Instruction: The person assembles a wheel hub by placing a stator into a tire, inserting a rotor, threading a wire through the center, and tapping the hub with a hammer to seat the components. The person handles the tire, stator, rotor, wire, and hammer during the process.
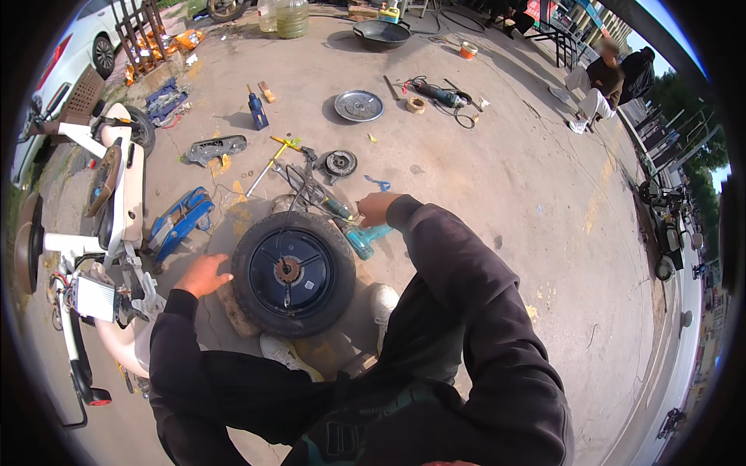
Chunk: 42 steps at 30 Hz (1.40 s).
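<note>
A scooter wheel (pixel 299 272) with a black tyre and a dark hub motor lies flat between my feet, its axle and a cable facing up. Close to its left side is my left hand (pixel 203 276), open, thumb held apart, nothing in it. Beyond the wheel's upper right edge, my right hand (pixel 377 208) reaches down with curled fingers; what they hold, if anything, is hidden. Just below that hand lies a teal power drill (pixel 361 244). A corded power tool (pixel 336 206) lies left of it, next to a yellow-handled T-shaped tool (pixel 273 161).
A partly dismantled white scooter (pixel 124 186) stands at the left, near blue body parts (pixel 183 221). Farther off are a round metal dish (pixel 359 106), a blue bottle (pixel 257 111), an angle grinder (pixel 437 95) and a black pan (pixel 381 33). A person (pixel 602 81) sits far right.
</note>
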### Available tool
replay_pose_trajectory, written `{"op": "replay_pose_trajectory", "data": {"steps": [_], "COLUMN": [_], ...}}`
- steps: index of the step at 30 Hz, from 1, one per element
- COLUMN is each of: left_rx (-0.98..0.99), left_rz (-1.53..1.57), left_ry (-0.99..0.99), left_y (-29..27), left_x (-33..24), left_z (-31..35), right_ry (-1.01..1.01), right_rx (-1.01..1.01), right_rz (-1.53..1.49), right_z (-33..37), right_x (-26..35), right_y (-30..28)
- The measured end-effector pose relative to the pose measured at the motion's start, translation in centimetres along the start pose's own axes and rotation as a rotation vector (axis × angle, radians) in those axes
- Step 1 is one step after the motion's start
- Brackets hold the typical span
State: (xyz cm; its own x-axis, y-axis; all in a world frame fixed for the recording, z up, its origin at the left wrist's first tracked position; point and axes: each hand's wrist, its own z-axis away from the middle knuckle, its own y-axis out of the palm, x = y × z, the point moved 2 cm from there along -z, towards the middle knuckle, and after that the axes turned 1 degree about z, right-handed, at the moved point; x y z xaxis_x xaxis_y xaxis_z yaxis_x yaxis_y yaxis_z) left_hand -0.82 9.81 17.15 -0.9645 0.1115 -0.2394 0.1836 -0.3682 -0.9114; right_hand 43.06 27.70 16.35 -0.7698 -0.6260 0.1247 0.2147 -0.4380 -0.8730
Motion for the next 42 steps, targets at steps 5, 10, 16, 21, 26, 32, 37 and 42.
{"op": "replay_pose_trajectory", "data": {"steps": [5, 10, 16, 21, 26, 32, 37, 42], "left_rx": [0.041, 0.424, 0.097, 0.219, 0.277, 0.28, 0.174, 0.171], "left_rz": [-0.399, -0.005, 0.085, -0.024, -0.018, -0.026, 0.066, 0.024], "left_ry": [-0.015, -0.142, -0.135, -0.12, -0.137, -0.147, -0.111, -0.094], "left_y": [1.2, 1.6, 1.8, 2.9, 3.0, 3.0, 1.9, 1.9], "left_x": [1.7, -0.7, 2.1, 3.5, 3.8, 3.2, 2.3, 3.0], "left_z": [-1.7, -2.1, -1.3, -2.0, -2.2, -2.0, -2.4, -1.3], "right_ry": [-0.003, -0.041, -0.002, 0.031, 0.041, 0.04, 0.065, 0.066], "right_rx": [-0.054, -0.147, -0.064, -0.061, -0.082, -0.036, -0.019, -0.038], "right_rz": [-0.061, -0.123, -0.103, -0.07, -0.058, -0.07, -0.029, -0.039], "right_z": [-0.9, -2.6, -3.4, -3.5, -2.4, -1.7, -1.5, -1.8], "right_x": [0.4, -0.4, -0.9, -2.1, -1.2, 0.2, -2.7, -2.8], "right_y": [-0.7, 0.3, 1.0, 0.6, 0.8, 1.3, 1.5, 1.7]}}
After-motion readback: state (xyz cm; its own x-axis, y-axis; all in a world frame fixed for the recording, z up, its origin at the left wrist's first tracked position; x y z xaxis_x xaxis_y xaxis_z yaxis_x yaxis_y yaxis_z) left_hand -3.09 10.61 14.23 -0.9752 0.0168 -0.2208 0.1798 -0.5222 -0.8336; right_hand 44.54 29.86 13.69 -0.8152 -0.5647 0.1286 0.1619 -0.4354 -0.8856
